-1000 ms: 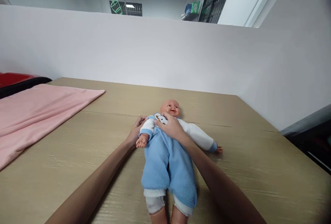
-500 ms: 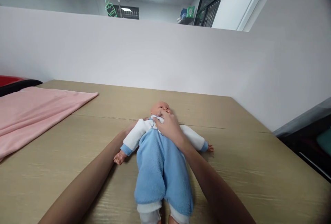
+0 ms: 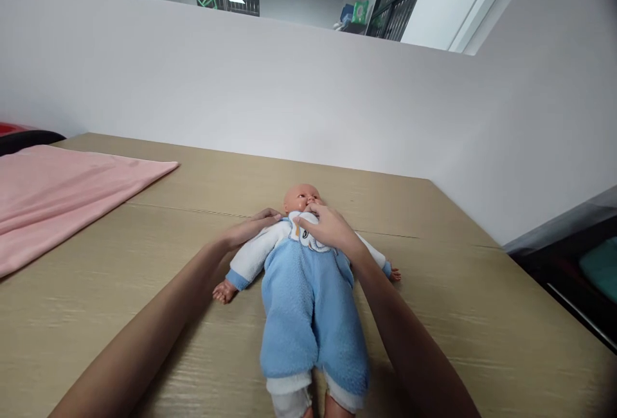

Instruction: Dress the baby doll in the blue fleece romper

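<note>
A baby doll (image 3: 308, 296) in a blue fleece suit with white sleeves lies face up on the wooden table (image 3: 482, 315), head pointing away from me. My left hand (image 3: 250, 228) rests at the doll's shoulder beside the neck, fingers stretched toward the collar. My right hand (image 3: 330, 228) lies on the doll's upper chest, fingers pinched on the white collar just under the chin. The doll's arms are spread out to both sides.
A pink cloth (image 3: 62, 196) lies spread on the table's left part. A white partition wall (image 3: 270, 96) runs along the far edge and right side. A dark surface with a teal object (image 3: 600, 267) sits at the right, beyond the table edge.
The doll's near arm swung from lying on its chest out to the side. My left hand came out from behind the doll's shoulder to its collar. My right hand stayed at the collar.
</note>
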`<state>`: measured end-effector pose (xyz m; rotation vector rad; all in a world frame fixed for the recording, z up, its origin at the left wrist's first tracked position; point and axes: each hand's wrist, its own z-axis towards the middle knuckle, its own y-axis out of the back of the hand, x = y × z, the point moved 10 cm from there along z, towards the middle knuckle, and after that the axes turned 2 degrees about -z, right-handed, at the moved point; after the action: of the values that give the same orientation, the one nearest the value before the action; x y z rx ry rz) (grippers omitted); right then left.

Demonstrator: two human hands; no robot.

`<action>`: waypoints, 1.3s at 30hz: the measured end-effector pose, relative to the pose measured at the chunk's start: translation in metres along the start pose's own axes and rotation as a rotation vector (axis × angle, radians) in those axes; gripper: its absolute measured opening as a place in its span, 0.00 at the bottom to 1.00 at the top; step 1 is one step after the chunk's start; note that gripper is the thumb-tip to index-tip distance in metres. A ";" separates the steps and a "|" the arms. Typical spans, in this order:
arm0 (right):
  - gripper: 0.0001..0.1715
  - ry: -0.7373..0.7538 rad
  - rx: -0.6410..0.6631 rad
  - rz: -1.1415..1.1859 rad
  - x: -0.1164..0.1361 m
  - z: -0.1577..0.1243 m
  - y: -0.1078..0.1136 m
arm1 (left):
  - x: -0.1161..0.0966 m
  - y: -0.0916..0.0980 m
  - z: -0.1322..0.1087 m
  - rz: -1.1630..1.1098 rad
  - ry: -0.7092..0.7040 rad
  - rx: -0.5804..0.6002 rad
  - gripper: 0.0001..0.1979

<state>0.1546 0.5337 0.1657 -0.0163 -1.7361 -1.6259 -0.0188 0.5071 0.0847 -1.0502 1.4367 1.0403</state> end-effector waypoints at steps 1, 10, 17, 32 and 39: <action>0.12 0.006 0.003 0.005 -0.001 0.000 0.000 | -0.006 0.002 -0.005 0.060 0.007 0.014 0.28; 0.20 -0.019 0.014 -0.017 -0.023 -0.001 0.012 | -0.008 0.013 -0.022 0.464 0.077 0.158 0.39; 0.23 -0.018 0.102 0.042 -0.049 -0.027 0.012 | -0.014 0.018 -0.018 0.433 -0.017 0.156 0.32; 0.40 0.096 -0.221 -0.039 -0.162 -0.144 0.018 | -0.102 -0.039 -0.023 0.696 -0.427 -0.132 0.18; 0.35 0.102 -0.149 -0.032 -0.168 -0.147 0.038 | -0.095 -0.149 0.020 1.170 -0.582 0.079 0.13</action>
<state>0.3670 0.4922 0.0996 0.0233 -1.5433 -1.7460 0.1382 0.4974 0.1671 0.2969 1.5248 1.8639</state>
